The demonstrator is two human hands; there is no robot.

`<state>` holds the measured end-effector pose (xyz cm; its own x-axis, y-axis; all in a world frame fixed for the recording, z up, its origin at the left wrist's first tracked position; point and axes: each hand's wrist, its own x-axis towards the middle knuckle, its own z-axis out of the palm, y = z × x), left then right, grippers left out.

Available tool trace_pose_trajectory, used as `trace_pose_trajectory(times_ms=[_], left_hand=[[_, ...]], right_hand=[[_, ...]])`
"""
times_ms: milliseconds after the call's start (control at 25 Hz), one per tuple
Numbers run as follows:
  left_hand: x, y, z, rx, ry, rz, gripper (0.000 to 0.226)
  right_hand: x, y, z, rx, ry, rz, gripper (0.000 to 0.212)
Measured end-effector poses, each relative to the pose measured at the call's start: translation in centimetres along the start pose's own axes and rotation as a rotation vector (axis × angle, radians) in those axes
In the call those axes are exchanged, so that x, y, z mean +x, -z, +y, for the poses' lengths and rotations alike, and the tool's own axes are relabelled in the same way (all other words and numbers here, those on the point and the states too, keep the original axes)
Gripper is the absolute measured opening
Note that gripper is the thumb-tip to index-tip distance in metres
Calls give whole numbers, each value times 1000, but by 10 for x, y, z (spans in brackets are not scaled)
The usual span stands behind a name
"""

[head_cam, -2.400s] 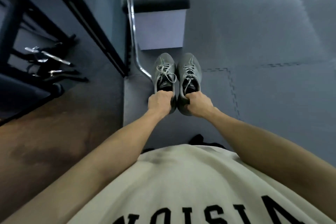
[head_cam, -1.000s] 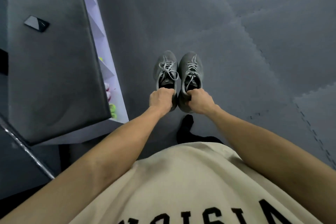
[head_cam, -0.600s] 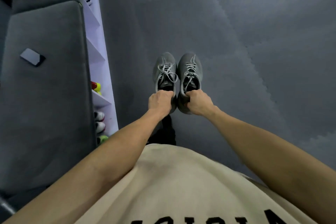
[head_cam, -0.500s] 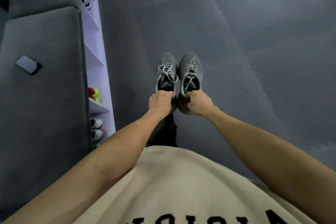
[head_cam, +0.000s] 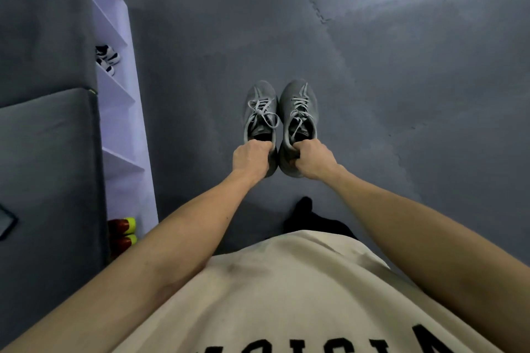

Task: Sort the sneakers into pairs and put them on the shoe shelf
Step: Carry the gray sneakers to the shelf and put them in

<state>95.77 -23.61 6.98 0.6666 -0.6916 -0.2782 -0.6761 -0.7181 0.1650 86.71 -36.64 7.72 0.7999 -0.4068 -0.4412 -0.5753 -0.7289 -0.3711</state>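
I hold two matching grey sneakers side by side in the air over the grey floor, toes pointing away from me. My left hand [head_cam: 251, 158] grips the heel of the left grey sneaker [head_cam: 260, 112]. My right hand [head_cam: 312, 160] grips the heel of the right grey sneaker [head_cam: 298, 107]. The white shoe shelf [head_cam: 126, 135] stands at the left, seen from above. A black-and-white pair of sneakers [head_cam: 107, 59] sits in an upper compartment. A red-and-yellow pair [head_cam: 123, 232] sits in a lower one.
A dark grey cushion [head_cam: 48, 180] covers the top of the shelf unit at the left, with a dark flat object [head_cam: 5, 222] at its edge. Grey foam floor mats [head_cam: 401, 94] spread out ahead and to the right. My dark foot [head_cam: 304, 206] shows below the sneakers.
The view has swung along the shelf: the shelf compartments have slid down and nearer in view. Both hands keep the same grip on the grey sneakers.
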Motion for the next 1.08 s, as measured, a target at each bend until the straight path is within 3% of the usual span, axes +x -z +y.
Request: trace_pose_trajectory(times_ms=[320, 560, 840, 1080], left_hand=[[212, 64, 4, -41, 105, 12, 15], [328, 116, -10, -112, 230, 56, 21], [425, 145, -103, -166, 433, 155, 16], [470, 173, -214, -231, 680, 152, 15]], right_hand=[[209, 120, 21, -82, 95, 2, 15], [337, 206, -4, -214, 232, -42, 15], [483, 233, -91, -307, 424, -117, 16], [584, 226, -210, -386, 593, -246, 17]])
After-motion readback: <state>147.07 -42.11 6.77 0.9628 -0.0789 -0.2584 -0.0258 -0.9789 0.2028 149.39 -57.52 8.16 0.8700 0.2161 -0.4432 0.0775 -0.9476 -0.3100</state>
